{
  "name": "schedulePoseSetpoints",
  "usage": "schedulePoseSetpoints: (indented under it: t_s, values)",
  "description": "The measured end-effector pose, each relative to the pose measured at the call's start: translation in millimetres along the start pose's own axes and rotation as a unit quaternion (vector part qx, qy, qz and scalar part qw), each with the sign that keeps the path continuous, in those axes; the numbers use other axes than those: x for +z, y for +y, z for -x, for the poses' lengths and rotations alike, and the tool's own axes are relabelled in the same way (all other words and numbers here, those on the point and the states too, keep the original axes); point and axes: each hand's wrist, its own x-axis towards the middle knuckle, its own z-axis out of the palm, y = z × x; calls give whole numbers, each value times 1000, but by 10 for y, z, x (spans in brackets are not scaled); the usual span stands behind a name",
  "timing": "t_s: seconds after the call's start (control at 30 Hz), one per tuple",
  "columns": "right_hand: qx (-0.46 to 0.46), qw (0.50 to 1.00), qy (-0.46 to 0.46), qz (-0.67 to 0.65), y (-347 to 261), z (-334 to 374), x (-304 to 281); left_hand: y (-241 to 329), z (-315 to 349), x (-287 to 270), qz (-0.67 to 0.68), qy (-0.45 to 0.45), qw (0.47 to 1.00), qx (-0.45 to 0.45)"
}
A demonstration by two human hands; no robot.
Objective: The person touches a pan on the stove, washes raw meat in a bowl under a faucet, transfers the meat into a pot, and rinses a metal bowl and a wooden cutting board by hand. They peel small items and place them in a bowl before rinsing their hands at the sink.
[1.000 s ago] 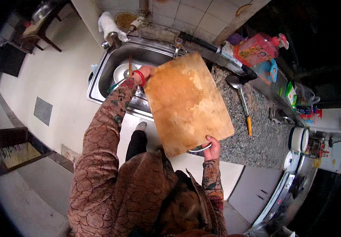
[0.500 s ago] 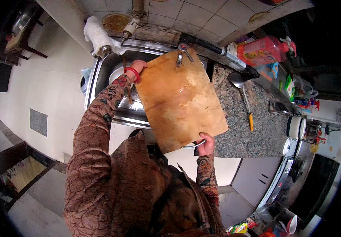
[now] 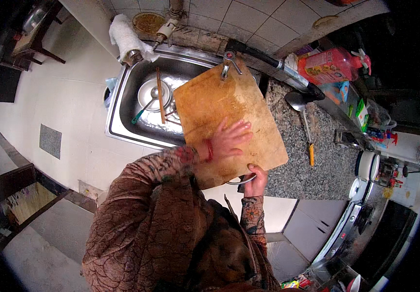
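Note:
A worn wooden cutting board (image 3: 249, 104) with a metal handle at its near edge is tilted over the right part of the steel sink (image 3: 176, 61). My left hand (image 3: 227, 140) lies on the face of the board with its fingers spread; a red bangle circles the wrist. At the near edge, my right hand (image 3: 257, 181) is closed around the board by the handle, thumb on top. The metal faucet (image 3: 230, 62) stands over the board's far end. Inside the sink are a white dish (image 3: 146, 92), a spoon with a green handle (image 3: 138, 117) and chopsticks (image 3: 160, 92).
On the granite counter (image 3: 312, 173) to the right lies a spatula with a yellow handle (image 3: 311, 155). A pink pump bottle (image 3: 329, 65) stands on the ledge behind. A white cloth (image 3: 125, 36) hangs at the sink's far left corner. A stove (image 3: 361, 228) is at the right.
My left hand has let go of the board's far left edge and moved nearer, onto its face. My right hand keeps its hold. The sink's dish and spoon now show fully.

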Motion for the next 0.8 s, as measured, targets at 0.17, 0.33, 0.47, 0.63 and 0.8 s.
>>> schedulePoseSetpoints:
  t_s: [0.17, 0.33, 0.47, 0.63, 0.8]
  values:
    - [-50, 998, 45, -5, 14, 60, 196, -1017, 255, 355, 70, 46, 977, -196]
    - [-43, 999, 22, 14, 14, 42, 68, -1700, 725, 492, 31, 140, 868, -475]
    - [-22, 998, 24, 52, -32, 64, 51, -750, 224, 80, 51, -20, 917, -396]
    - [-51, 998, 20, 10, -31, 77, 157, -76, 196, 142, -32, 19, 998, -57]
    - [-68, 997, 22, 16, -15, 108, 178, -1248, -74, 108, -18, -136, 955, -263]
